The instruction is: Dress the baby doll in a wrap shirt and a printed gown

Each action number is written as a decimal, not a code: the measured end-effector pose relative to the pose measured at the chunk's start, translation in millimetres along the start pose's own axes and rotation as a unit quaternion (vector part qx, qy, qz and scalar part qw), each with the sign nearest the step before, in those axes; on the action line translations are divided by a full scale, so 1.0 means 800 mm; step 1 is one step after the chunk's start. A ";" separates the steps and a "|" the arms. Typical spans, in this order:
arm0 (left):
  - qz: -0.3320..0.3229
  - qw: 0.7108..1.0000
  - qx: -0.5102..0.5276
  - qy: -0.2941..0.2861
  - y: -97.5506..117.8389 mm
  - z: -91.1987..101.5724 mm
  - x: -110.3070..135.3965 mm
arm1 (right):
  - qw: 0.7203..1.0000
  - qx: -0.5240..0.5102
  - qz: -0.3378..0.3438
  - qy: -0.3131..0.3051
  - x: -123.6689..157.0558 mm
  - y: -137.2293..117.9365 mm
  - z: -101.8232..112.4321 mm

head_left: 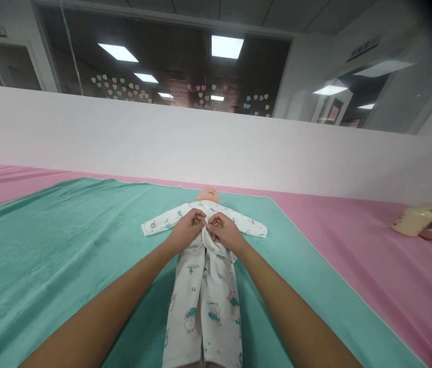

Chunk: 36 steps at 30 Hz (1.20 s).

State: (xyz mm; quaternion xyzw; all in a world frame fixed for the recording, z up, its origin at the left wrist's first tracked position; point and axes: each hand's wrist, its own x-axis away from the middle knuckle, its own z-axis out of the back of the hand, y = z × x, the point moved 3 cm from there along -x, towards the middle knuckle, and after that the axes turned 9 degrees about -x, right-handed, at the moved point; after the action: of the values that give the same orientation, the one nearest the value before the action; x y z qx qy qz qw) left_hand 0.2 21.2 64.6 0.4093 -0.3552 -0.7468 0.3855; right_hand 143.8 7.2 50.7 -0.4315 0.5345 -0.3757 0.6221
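Observation:
A baby doll [208, 194] lies on its back, its head at the far end and its arms spread to both sides. It wears a white printed top [169, 216] and white trousers [216, 301] with small animal figures. My left hand [190, 227] is closed, its fingertips pinching the front edge of the top at the chest. Right beside it, my right hand [223, 230] pinches the opposite front edge, and the fingertips of both hands nearly meet. Whatever fastener lies between the fingers is too small to make out. Below the hands the hem of the top falls apart slightly.
A teal blanket [66, 245] lies beneath the doll, over a pink sheet [354, 240]. At the far right is a cream-coloured rounded item [413, 220] with skin-coloured parts against it. A low white wall [200, 148] with glass above it stands behind.

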 end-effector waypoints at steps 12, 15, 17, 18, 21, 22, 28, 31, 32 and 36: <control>0.032 0.995 0.090 -0.027 0.002 0.005 -0.003 | 1.000 0.005 -0.006 0.003 0.001 -0.004 -0.002; 0.026 0.995 0.085 -0.038 0.004 0.006 -0.001 | 1.000 0.007 -0.001 -0.003 0.002 -0.004 -0.001; 0.025 0.995 0.083 -0.047 0.006 0.006 -0.001 | 1.000 0.004 0.008 -0.010 0.002 -0.004 -0.001; 0.024 0.995 0.081 -0.051 0.006 0.005 -0.001 | 1.000 0.003 0.011 -0.012 0.002 -0.004 -0.001; 0.023 0.997 0.044 -0.053 0.005 0.004 -0.003 | 1.000 0.000 0.009 -0.018 0.001 -0.001 0.000; 0.025 0.998 0.026 -0.052 0.003 0.003 -0.003 | 1.000 -0.002 0.008 -0.022 0.001 -0.001 0.000; 0.016 0.998 0.033 -0.053 -0.003 0.001 -0.006 | 0.999 -0.002 0.012 -0.037 0.001 0.000 0.000; 0.020 0.996 0.065 -0.050 0.000 0.004 -0.005 | 0.999 0.008 0.012 -0.037 0.001 -0.001 -0.001; 0.027 0.995 0.075 -0.054 0.002 0.005 -0.004 | 0.999 0.009 0.013 -0.038 0.001 -0.002 -0.001; 0.044 0.990 0.104 -0.081 0.010 0.010 0.001 | 0.999 0.011 0.013 -0.043 0.002 -0.006 -0.002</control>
State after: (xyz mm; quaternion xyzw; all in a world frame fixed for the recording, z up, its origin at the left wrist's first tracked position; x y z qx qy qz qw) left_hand -4.9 18.9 74.9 0.3694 -0.4786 -0.7186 0.3436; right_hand 142.2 3.8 54.6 -0.4334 0.5086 -0.3543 0.6542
